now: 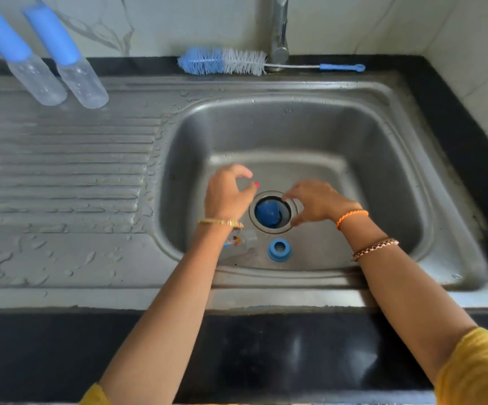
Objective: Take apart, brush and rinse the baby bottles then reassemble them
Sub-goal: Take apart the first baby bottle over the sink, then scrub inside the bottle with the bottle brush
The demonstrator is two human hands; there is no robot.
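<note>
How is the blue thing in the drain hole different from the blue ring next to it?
The blue cap sits tilted down inside the drain, while the blue ring lies flat on the sink floor. The cap looks closed and cup-shaped; the ring has an open hole through its middle. The cap is darker blue, the ring lighter. Neither is being held.

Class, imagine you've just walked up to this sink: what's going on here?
A person is washing baby bottles. Both hands, left hand and right hand, hover in the basin over the drain, where a blue cap sits; the left seems to pinch something clear. A blue ring and clear bottle lie nearby. Two capped bottles stand on the drainboard; the brush rests behind the sink.
</note>
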